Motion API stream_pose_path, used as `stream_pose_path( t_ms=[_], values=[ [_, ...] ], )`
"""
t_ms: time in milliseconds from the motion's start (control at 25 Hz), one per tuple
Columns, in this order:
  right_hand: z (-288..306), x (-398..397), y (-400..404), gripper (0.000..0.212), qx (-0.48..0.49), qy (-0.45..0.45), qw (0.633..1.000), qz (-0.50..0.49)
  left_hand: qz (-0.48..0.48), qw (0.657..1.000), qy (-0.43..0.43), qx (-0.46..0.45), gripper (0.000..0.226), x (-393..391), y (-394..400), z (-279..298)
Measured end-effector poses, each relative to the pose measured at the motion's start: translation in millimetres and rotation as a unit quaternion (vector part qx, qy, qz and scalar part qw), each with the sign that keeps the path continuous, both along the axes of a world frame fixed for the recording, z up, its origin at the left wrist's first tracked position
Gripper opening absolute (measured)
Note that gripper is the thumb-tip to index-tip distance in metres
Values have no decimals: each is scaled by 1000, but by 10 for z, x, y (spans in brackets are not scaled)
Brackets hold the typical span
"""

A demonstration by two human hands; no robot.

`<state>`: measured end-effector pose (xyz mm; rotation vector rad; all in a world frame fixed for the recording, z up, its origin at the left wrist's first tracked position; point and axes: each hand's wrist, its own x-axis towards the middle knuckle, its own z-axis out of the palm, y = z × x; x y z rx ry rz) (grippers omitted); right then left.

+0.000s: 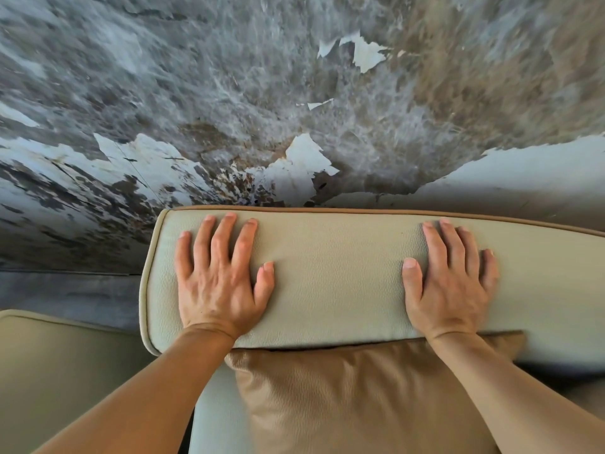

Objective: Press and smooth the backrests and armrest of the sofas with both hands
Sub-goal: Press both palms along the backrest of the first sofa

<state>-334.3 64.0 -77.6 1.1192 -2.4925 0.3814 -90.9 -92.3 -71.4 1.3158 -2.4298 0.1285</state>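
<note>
Both hands flat on backrest [330,276] top, against peeling wall [229,93]. Left hand [217,283] near its end, right hand [450,286] mid-span; fingers [222,234] spread, pressing. Backrest pass underway. Armrest [55,371] lower left, untouched; likely still to do.

Cream pebbled backrest [334,276] – tan cushion [360,401] – grey-white peeling wall [229,93].
</note>
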Motion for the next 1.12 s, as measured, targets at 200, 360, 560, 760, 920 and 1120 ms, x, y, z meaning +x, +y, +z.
stream_pose_path(
  t_ms=[200,360,560,760,920,1120],
  values=[
    [-16,-108,-113,60,-7,5,1000,-10,-10,1000,2,0,62,-143,-170,-8],
    [-19,-178,-195,61,-4,7,1000,-15,-15,1000,3,-5,62,-230,-273,-22],
    [-2,-217,-246,60,-15,7,1000,-22,-21,1000,7,-5,63,-294,-352,-15],
    [9,-267,-302,60,-15,2,1000,-23,-28,999,12,-10,62,-367,-423,-20],
    [6,-307,-334,60,-14,2,1000,-26,-31,999,11,-7,62,-415,-473,-16],
    [6,-395,-410,60,-11,-5,1000,-29,-36,999,13,-3,61,-514,-563,-5]
  ],
)
